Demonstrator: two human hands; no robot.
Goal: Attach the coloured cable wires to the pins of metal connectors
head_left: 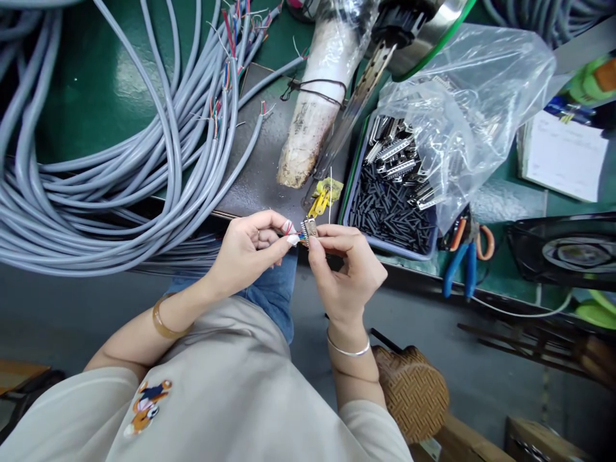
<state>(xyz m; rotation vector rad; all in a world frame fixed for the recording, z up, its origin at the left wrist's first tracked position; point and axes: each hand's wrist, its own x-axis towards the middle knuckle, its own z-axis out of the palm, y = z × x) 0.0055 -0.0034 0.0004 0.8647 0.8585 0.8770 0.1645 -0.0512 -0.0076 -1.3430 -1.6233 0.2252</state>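
Both hands meet just off the table's near edge. My right hand (pixel 345 266) pinches a small metal multi-pin connector (pixel 309 228) between thumb and fingertips. My left hand (pixel 257 247), with white coverings on its thumb and a fingertip, is closed on thin coloured wires (pixel 301 237). The wire ends lie against the connector's pin side; whether they are joined to it I cannot tell. Just beyond the fingers, yellow pieces (pixel 321 197) and a thin upright strand (pixel 330 192) sit near the tip of a wrapped white tool or holder (pixel 315 96).
Grey cables (pixel 163 141) with stripped ends cover the left side. A tray (pixel 430 251) holds black tubing pieces (pixel 389 205) and metal connectors (pixel 397 151) beside a plastic bag (pixel 486 122). Blue-handled pliers (pixel 462 260) lie to its right. A woven stool (pixel 411 391) stands below.
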